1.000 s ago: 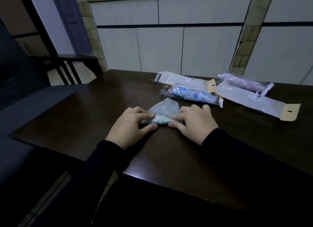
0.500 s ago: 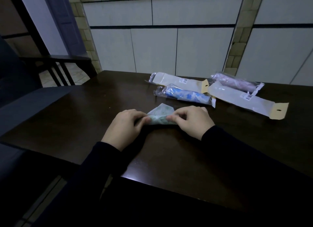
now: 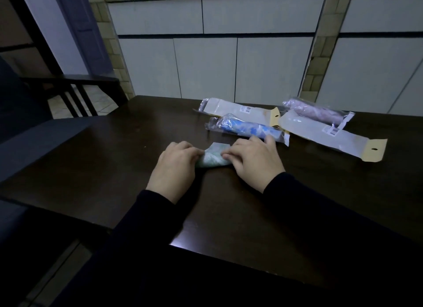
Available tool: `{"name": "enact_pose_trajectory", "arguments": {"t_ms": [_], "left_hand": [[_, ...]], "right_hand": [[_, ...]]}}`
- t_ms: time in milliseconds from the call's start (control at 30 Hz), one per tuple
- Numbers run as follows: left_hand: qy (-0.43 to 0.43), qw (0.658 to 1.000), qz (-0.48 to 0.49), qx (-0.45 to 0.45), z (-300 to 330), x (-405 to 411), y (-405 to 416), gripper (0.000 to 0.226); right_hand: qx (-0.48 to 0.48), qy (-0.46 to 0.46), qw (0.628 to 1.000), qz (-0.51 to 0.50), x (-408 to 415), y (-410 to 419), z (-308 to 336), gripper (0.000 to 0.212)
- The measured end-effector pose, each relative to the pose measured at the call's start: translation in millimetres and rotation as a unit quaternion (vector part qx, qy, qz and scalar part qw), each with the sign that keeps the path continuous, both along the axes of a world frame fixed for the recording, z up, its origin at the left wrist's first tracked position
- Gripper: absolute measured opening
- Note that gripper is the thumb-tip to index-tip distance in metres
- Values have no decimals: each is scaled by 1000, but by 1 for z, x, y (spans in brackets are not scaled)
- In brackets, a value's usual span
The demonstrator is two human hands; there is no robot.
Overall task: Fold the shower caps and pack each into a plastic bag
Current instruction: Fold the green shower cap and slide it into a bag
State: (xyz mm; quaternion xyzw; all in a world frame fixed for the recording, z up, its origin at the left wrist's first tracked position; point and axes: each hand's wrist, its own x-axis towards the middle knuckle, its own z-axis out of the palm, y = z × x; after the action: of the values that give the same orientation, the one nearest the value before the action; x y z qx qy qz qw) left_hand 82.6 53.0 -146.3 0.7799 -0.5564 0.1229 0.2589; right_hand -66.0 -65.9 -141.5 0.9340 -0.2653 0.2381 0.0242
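A pale green shower cap (image 3: 213, 158) lies rolled into a short bundle on the dark wooden table (image 3: 114, 155). My left hand (image 3: 175, 169) grips its left end with curled fingers. My right hand (image 3: 253, 161) pinches its right end, fingertips on top. Only the middle of the cap shows between the hands. Behind them lies a blue shower cap packed in a clear bag (image 3: 246, 129). A purple cap in a bag (image 3: 317, 112) lies at the back right. Two flat empty bags with card headers (image 3: 238, 109) (image 3: 329, 136) lie beside these.
A tiled wall (image 3: 229, 61) stands right behind the table's far edge. A dark chair (image 3: 68, 89) is at the left, beyond the table's left edge. The table's near edge runs just under my forearms.
The green cap has gone from a flat triangle to a tighter roll, its pointed tip now mostly rolled in. Both hands have closed in on it and moved slightly away from me.
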Motion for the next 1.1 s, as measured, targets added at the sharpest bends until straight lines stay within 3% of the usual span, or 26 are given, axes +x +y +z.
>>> {"name": "enact_pose_trajectory", "arguments": {"t_ms": [100,267,500,667,800,867,967,1100], "left_hand": [[35,997,9,66,0,1,1,32],[48,994,31,95,0,-5,1,53],[17,998,11,51,-3,-8,-1,37],[13,999,-32,-8,-1,-26,-7,19],[10,998,38,53,5,-34,-25,24],[-1,993,76,85,9,-34,-34,26],[-21,991,104,86,11,-31,-43,27],[-57,996,62,22,8,-35,-41,17]], "right_hand": [[46,40,998,-2,-2,-2,1,45],[64,58,996,-12,-1,-6,5,40],[-18,85,996,-3,-3,-9,6,32],[58,66,996,-11,-18,-20,10,33],[115,12,992,-59,-19,-19,8,26],[83,-18,993,-84,-18,-17,3,20],[-40,-60,996,-61,-16,-16,-4,14],[-4,10,999,-34,-18,-17,1,26]]}}
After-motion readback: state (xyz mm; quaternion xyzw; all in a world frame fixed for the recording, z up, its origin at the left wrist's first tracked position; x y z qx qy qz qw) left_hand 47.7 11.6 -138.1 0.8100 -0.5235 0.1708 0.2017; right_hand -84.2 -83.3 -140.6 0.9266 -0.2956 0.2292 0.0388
